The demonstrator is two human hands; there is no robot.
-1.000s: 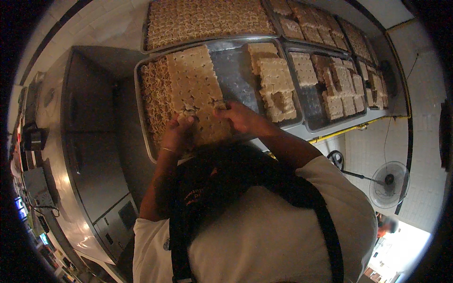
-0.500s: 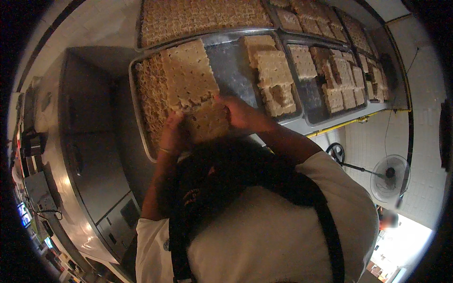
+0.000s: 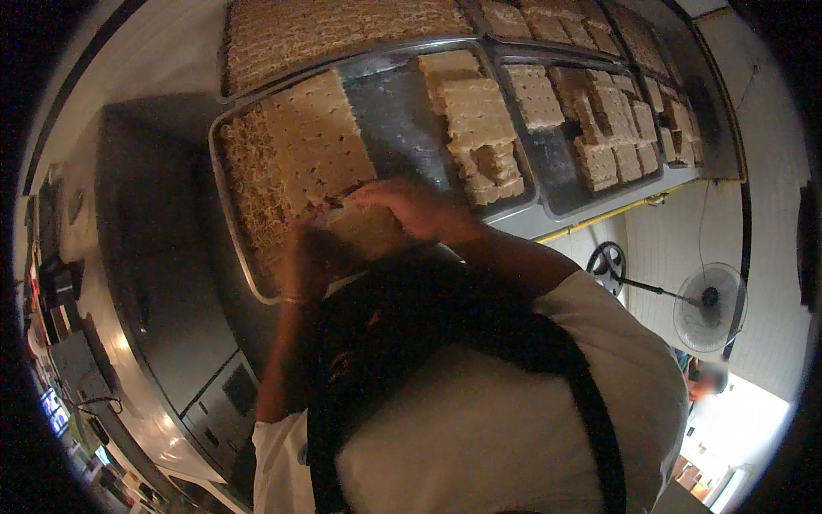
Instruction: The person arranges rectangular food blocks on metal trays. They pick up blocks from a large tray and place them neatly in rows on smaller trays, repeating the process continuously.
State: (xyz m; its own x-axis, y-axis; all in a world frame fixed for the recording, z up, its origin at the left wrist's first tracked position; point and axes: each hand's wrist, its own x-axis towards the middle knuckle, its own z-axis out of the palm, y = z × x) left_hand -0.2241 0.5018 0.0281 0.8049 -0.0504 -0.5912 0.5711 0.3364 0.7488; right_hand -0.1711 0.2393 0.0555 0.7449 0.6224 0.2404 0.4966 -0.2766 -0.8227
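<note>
A flat baked pastry sheet (image 3: 317, 137), pale brown and dotted with small holes, lies on the nearest metal tray (image 3: 224, 199). Beyond a jagged break at its near end is a smaller pastry piece (image 3: 368, 230), close to my body and partly in shadow. My right hand (image 3: 415, 208) is closed over that piece, its fingers pointing left along the break. On the piece's left side, my left hand (image 3: 306, 248) grips the edge; it is dark and blurred, with its fingertips near the break. Under the sheet and to its left shows a rough, flaky pastry layer (image 3: 250, 167).
Stacked pastry pieces (image 3: 479, 116) fill the same tray's right side. Other trays with pieces (image 3: 612, 128) stand to the right, and a fully covered tray (image 3: 342, 30) lies behind. Left stands a metal cabinet (image 3: 171, 283). A fan (image 3: 709, 308) and a person (image 3: 709, 381) are at right.
My right hand has shifted left over the near piece, its fingers now reaching across the break. My left hand is slightly lower. The trays appear a little further left in the view.
</note>
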